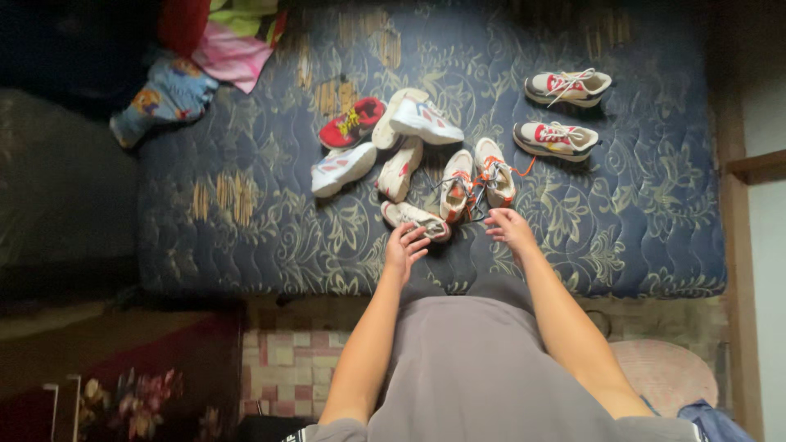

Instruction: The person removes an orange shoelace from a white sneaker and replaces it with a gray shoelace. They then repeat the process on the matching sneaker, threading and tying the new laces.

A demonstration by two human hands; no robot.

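Several sneakers lie in a loose heap on a dark blue patterned mattress [246, 229]. My left hand [403, 248] rests with fingers spread on a small white shoe [415, 218] at the heap's near edge. My right hand [511, 228] hovers open just below a white and orange sneaker [494, 170], fingertips near its orange laces. Beside it lies a matching white and orange sneaker [457, 185]. A red shoe [352, 122] and white sneakers [424, 119] lie farther back.
Two white and red sneakers [567, 87] [556, 139] sit side by side at the right of the mattress. Crumpled clothes [176, 90] lie at the top left corner. A tiled floor [282, 364] and a round pink mat [667, 372] lie below the mattress edge.
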